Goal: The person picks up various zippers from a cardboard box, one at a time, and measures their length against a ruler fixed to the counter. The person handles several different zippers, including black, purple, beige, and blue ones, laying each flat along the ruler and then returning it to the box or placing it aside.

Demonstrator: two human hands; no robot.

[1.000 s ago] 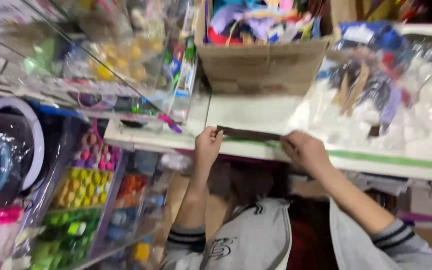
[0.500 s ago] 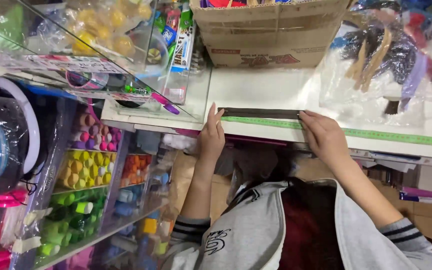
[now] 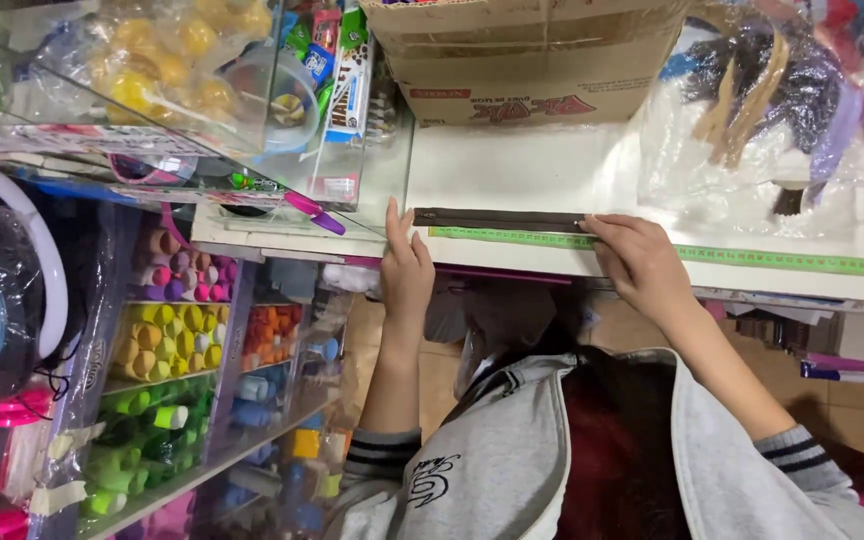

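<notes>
Dark zipper being held flat against a green measuring tape

The left hand (image 3: 405, 262), open, is pressing one end of the zipper (image 3: 497, 219) just above the measuring tape (image 3: 752, 258) on the table (image 3: 512, 170); the right hand (image 3: 637, 262) is pinning the other end, seemingly aligned, reading not yet finished.

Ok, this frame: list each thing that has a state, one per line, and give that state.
Dark zipper strip: closed, laid flat and straight along the tape.
Green measuring tape: flat along the counter's front edge.
Left hand: open, fingertips at the strip's left end.
Right hand: fingers pressing the strip's right end.
Cardboard box: upright at the back; top out of frame.
</notes>
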